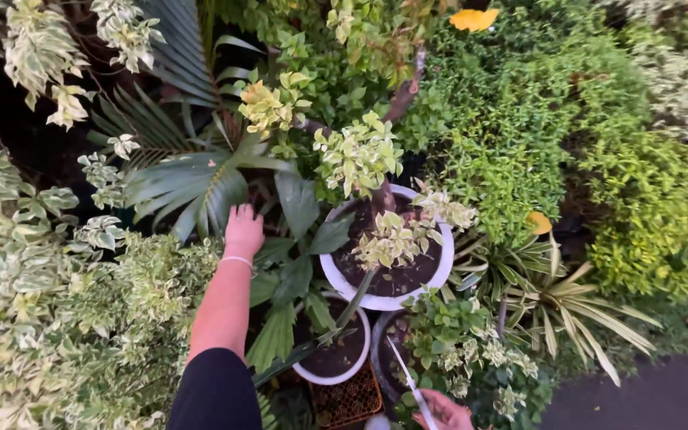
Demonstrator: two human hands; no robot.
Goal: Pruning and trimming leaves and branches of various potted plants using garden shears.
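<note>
My left hand (243,229) reaches forward into the foliage and rests among broad dark green leaves, just below a fan-shaped palm leaf (193,187); a thin white bracelet circles the wrist. Whether its fingers grip a leaf is hidden. My right hand (443,412) shows at the bottom edge, fingers closed on a thin pale stick-like tool (404,370) that points up and left. Between the hands stands a large white pot (431,283) with dark soil and a variegated shrub (360,155) on a brown stem.
A smaller white pot (356,362) sits below the large one, with a brown lattice pot (348,402) beneath it. Dense variegated bushes (49,318) fill the left, green shrubs (535,119) the right. A spiky striped plant (575,306) borders dark pavement (654,394) at bottom right.
</note>
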